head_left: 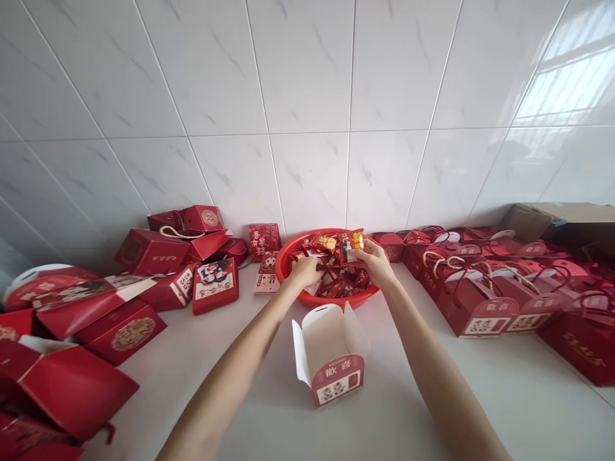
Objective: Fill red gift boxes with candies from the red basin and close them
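Note:
A red plastic basket [284, 251] full of small wrapped sweets [342, 285] stands against the wall. Over its right side, my right hand [376, 262] pinches a red and gold sweet packet [355, 241] between thumb and fingers; another dark red packet lies against it. My left hand [305, 273] reaches into the basket's left side, fingers curled down among the sweets, and what they grip is hidden. Between my forearms, in front of the basket, stands a red gift box [337, 379] with white inside, its top flaps open. The part of its inside that shows is bare white.
Red boxes [156, 251] lie piled in disorder on the left. Folded-up boxes with rope handles [485, 307] stand in rows on the right, a cardboard carton [567, 214] behind them. Red printed cards [265, 240] lean on the tiled wall [307, 173] left of the basket.

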Available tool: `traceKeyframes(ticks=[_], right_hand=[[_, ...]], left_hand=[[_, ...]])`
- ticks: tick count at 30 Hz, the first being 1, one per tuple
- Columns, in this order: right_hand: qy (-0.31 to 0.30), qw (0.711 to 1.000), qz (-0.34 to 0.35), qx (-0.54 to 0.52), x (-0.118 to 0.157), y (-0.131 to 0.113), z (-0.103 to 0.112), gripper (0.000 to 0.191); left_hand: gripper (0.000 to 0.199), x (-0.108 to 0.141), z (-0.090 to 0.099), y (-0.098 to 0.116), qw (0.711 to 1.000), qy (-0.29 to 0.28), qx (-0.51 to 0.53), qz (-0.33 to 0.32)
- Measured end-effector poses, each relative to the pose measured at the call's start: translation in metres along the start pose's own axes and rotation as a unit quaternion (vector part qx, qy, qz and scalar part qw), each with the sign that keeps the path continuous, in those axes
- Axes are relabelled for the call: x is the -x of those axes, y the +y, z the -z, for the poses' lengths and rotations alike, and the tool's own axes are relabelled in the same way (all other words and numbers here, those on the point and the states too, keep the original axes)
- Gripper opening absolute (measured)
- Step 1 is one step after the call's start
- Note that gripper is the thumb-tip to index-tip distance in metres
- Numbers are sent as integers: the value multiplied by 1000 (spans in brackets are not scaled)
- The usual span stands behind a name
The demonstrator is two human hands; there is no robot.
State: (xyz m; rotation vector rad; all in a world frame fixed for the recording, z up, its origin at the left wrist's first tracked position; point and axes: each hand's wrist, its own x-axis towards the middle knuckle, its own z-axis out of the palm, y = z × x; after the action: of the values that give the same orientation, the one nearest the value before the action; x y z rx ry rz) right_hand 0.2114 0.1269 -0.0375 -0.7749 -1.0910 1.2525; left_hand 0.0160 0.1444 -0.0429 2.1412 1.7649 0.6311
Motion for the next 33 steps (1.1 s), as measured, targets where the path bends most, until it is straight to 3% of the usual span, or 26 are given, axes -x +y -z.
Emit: traceKeyframes(ticks=[1, 3, 6, 9, 12, 14, 20, 22, 24, 26, 28, 33], right_hand=[[7, 1000, -1, 3, 0, 0, 0, 38], [24, 1000, -5, 6, -1, -1, -1, 37], [40, 999, -21, 5, -2, -2, -2, 35], [41, 998, -45, 10, -2, -2, -3, 30], [26, 997, -68, 19, -1, -4, -5, 26], [10, 997, -77, 17, 0, -6, -5, 25], [-29, 997, -68, -11, 3, -8, -4, 38], [-7, 998, -56, -23, 1, -6, -3, 40], [24, 998, -41, -38, -1, -4, -2, 39], [58, 997, -28, -51, -4, -1, 0, 38], [84, 994, -20, -62, -6, 0, 1, 37], [93, 993, -9, -68, -6, 0, 2, 35]], left_hand=[[7, 0, 1, 0, 1000, 10, 4, -6], [27, 0, 4, 1, 999, 35, 18, -20], [40, 0, 5, 0, 985, 83, 138, -56], [38, -2, 4, 1, 940, 147, 269, -149], [30, -5, 1, 6, 918, 184, 254, -244], [29, -6, 0, 10, 919, 177, 214, -281], [54, -7, -4, 13, 918, 104, 157, -349], [58, -7, -2, 12, 927, 109, 161, -320], [60, -8, 0, 9, 955, 120, 149, -226], [56, -10, 2, 3, 986, 91, 92, -104], [46, -13, 3, -4, 999, 33, 23, -20], [27, -21, 4, -20, 997, -53, -55, 10]])
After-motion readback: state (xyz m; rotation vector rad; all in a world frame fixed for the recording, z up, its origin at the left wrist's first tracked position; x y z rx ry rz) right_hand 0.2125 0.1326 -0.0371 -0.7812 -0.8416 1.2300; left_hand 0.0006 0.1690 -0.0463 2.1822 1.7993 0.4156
